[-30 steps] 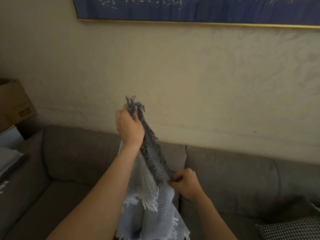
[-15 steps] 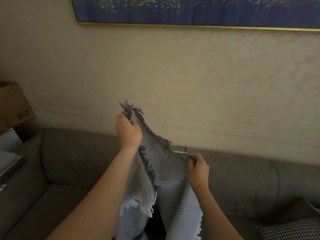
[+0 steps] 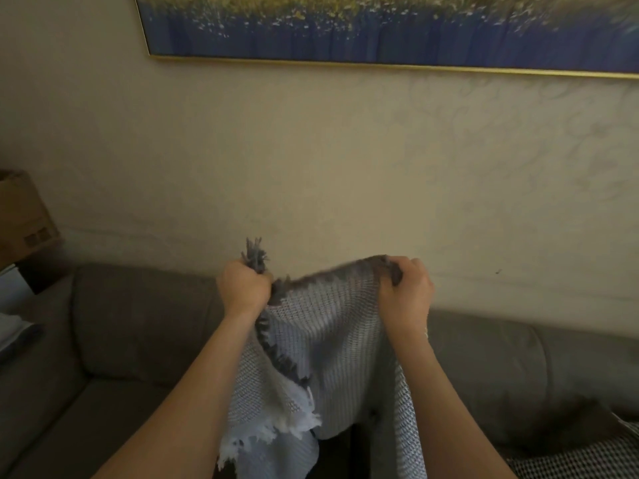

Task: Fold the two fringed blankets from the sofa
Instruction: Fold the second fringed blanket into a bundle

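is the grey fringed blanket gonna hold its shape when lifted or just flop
Likely floppy: the blanket sags between the left hand and right hand, hanging in folds. Probably light: gripping its edge alone holds it up.

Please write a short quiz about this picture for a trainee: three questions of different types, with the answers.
1. True or false: the left hand and the right hand both grip the gray fringed blanket at its top edge.
2. What hangs on the wall above the sofa? A: a mirror. B: a framed painting. C: a clock.
3. Which hand holds the fringe tuft that sticks upward?
Key: 1 true; 2 B; 3 the left hand.
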{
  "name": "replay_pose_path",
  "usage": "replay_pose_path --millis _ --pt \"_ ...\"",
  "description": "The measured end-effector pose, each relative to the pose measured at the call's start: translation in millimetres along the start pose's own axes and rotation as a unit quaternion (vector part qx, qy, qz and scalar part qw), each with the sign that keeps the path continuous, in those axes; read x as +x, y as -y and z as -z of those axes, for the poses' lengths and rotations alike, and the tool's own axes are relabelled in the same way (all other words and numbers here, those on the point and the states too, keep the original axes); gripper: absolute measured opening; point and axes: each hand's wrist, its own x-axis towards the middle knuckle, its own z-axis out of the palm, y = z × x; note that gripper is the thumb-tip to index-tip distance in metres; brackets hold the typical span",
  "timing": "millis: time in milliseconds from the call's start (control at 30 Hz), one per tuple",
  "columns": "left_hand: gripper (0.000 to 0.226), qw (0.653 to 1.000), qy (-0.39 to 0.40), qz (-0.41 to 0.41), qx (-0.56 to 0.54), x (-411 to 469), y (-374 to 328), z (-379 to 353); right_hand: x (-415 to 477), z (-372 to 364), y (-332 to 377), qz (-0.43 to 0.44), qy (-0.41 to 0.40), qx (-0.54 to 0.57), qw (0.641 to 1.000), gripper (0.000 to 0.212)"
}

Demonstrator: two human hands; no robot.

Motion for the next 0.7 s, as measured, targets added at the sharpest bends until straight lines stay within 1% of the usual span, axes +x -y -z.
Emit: replay_pose_path --millis 100,167,200,233,300,367,467,567,633,700 --pt "0.016 0.995 0.018 -0.006 0.099 -3.6 3.6 -4.8 2.8 0.2 0.8 -0.022 -0.027 -0.032 0.999 0.004" --pt "0.012 0.991 0.068 -0.034 0.110 -8.9 4.9 -14.4 0.5 -2.7 6.2 -0.029 -0.021 -0.039 0.999 0.005" --pt "0.006 0.989 0.105 -0.057 0.084 -10.4 5.9 -18.7 -0.3 -3.8 9.0 -0.024 -0.016 -0.033 0.999 0.005" --pt "0.005 0.985 0.144 -0.075 0.052 -12.0 6.6 -21.3 -1.3 -4.3 11.7 -0.017 -0.009 -0.024 1.000 0.005" --pt "0.020 0.973 0.206 -0.101 0.000 -15.3 4.4 -23.1 -2.9 -3.5 16.4 -0.006 0.014 0.000 1.000 0.007" --pt "0.029 0.959 0.260 -0.100 -0.056 -22.4 0.3 -24.4 -4.7 -3.0 20.0 0.014 0.051 0.025 0.998 0.009" --pt "0.025 0.943 0.307 -0.064 -0.110 -32.5 -8.2 -27.8 -6.9 -6.9 22.7 0.063 0.103 0.017 0.992 0.012" --pt "0.023 0.915 0.372 -0.048 -0.146 -43.9 -15.7 -26.8 -8.3 -9.0 22.7 0.077 0.108 0.004 0.991 0.014" --pt "0.029 0.903 0.393 -0.053 -0.162 -49.4 -18.5 -22.9 -8.5 -8.9 24.2 0.066 0.113 0.026 0.991 0.013" --pt "0.025 0.898 0.404 -0.076 -0.157 -47.3 -17.2 -20.4 -9.3 -8.7 27.3 0.065 0.123 0.059 0.989 0.006"
